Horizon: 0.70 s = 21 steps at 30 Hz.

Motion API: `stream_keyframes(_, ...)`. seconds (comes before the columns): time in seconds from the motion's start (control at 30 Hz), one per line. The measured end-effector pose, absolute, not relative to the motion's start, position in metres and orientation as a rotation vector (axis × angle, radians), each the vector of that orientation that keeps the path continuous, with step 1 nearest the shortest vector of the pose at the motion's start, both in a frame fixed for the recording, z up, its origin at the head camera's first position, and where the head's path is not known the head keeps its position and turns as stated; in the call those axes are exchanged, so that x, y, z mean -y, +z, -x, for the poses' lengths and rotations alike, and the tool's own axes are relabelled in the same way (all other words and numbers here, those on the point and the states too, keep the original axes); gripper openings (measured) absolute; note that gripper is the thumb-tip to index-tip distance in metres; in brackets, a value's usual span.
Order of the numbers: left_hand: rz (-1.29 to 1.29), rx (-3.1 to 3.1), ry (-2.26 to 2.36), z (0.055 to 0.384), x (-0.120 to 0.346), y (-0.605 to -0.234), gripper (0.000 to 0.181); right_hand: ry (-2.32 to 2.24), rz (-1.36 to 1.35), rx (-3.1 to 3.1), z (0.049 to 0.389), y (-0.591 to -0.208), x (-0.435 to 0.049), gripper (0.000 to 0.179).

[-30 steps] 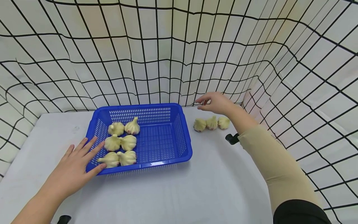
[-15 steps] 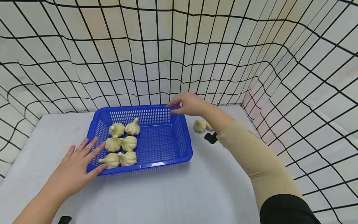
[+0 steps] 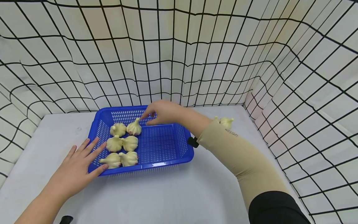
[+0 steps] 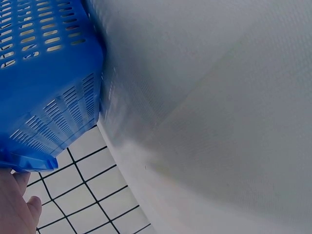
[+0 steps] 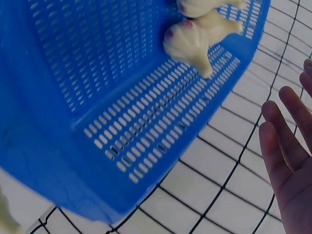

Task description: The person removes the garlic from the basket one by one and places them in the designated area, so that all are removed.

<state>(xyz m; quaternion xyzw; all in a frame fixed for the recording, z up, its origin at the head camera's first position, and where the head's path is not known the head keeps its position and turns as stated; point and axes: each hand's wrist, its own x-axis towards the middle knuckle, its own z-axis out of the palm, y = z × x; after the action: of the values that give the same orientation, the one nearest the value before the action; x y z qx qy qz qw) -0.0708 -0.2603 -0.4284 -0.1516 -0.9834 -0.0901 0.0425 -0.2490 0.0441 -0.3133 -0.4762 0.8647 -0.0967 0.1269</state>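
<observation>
A blue plastic basket [image 3: 167,162] has slotted walls and holds several garlic bulbs [image 3: 129,143] in its left half, in two columns. My left hand [image 3: 75,169] lies with spread fingers over the basket's left rim. In the left wrist view, part of that hand [image 4: 14,204] touches the rim. My right hand [image 3: 163,112] is above the basket's back part, its fingertips close to the stem of the back garlic bulb [image 3: 134,127]. From the right wrist view, the right hand's fingers [image 5: 278,151] are extended and hold nothing.
Right of the basket, a garlic bulb [image 3: 226,122] sits on the white table [image 3: 156,196]; another is mostly covered by the right sleeve [image 3: 237,155]. Black netting [image 3: 173,62] over white sheeting rises behind the table and along the right.
My right hand has moved left, from above the loose garlic bulbs to over the basket, near the back garlic bulb. The left hand stays on the rim.
</observation>
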Motion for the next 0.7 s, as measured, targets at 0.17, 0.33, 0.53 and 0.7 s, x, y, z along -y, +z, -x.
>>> stream_keyframes(0.17,0.460,3.015,-0.273,0.070,0.260,-0.428,0.083,-0.257,1.469,-2.420,0.242,-0.324,-0.023,0.031)
stream_keyframes(0.33,0.456,3.019,-0.274,0.070,0.261,-0.426,0.082,-0.187,1.517,-2.327,0.233,-0.335,0.000,0.031)
stream_keyframes(0.53,0.463,3.014,-0.267,0.070,0.262,-0.426,0.083,-0.045,1.559,-2.253,0.223,-0.347,0.023,0.034)
stream_keyframes(0.7,0.472,3.003,-0.287,0.069,0.262,-0.427,0.082,0.035,1.571,-2.220,0.216,-0.355,0.037,0.034)
